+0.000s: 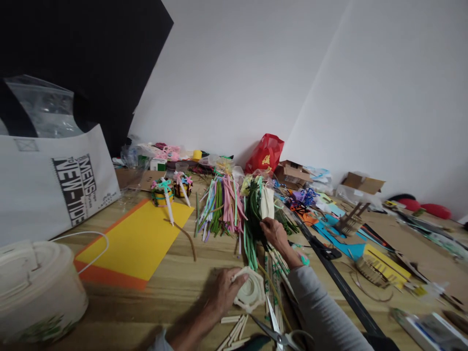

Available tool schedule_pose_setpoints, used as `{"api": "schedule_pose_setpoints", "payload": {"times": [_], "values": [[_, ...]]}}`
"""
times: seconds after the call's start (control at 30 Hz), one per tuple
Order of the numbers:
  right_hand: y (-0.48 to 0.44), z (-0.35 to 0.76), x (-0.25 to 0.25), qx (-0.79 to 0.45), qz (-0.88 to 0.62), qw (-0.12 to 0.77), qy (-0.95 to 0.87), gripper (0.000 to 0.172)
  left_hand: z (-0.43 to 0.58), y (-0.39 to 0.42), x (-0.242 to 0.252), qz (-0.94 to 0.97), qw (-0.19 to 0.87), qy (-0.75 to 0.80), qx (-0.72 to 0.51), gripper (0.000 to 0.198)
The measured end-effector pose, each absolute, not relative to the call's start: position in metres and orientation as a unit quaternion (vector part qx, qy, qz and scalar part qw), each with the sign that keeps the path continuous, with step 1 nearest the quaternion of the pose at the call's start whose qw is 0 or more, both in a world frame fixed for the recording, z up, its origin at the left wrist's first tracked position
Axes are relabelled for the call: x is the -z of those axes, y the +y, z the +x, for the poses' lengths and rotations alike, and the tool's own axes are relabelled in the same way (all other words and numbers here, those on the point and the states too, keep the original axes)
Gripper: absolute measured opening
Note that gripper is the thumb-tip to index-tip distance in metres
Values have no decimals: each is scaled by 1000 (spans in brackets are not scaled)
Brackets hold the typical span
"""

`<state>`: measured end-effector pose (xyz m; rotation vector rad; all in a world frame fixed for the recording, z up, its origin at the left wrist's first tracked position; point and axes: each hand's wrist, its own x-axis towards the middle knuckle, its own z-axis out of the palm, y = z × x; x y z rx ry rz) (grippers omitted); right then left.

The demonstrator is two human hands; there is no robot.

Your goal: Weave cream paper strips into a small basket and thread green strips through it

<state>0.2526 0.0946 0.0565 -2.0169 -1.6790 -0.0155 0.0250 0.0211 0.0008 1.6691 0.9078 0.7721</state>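
My left hand (223,291) is closed around a white woven ring of strips (251,291) resting on the wooden table (171,287). My right hand (274,233) reaches forward into a bundle of dark green strips (253,209), fingers curled on them. Beside that bundle lies a pile of pink, green and white strips (221,204). Short cream strips (234,331) and scissors (280,334) lie near the table's front edge, just below my hands.
A yellow sheet on orange paper (137,241) lies to the left. A white lidded bucket (34,287) and a white printed bag (54,183) stand far left. Two small woven baskets (171,191), a red bag (266,153), cardboard boxes and paper scraps crowd the back and right.
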Motion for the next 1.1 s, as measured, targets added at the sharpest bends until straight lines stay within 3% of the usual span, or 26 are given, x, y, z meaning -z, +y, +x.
{"api": "schedule_pose_setpoints", "payload": {"times": [0.27,0.43,0.63,0.8,1.1], "values": [[81,253,-52,3,-717,284,-637,42,22,18,-8,693,524,381,-318,39],[75,246,-59,-3,-652,291,-700,33,21,19,-6,704,514,377,-314,39],[76,243,-62,-21,-563,303,-768,37,23,21,-3,707,509,369,-324,40],[80,247,-54,-26,-543,310,-780,28,24,21,-2,709,507,365,-326,37],[82,254,-33,-48,-538,316,-780,29,24,22,5,704,517,358,-331,38]]}}
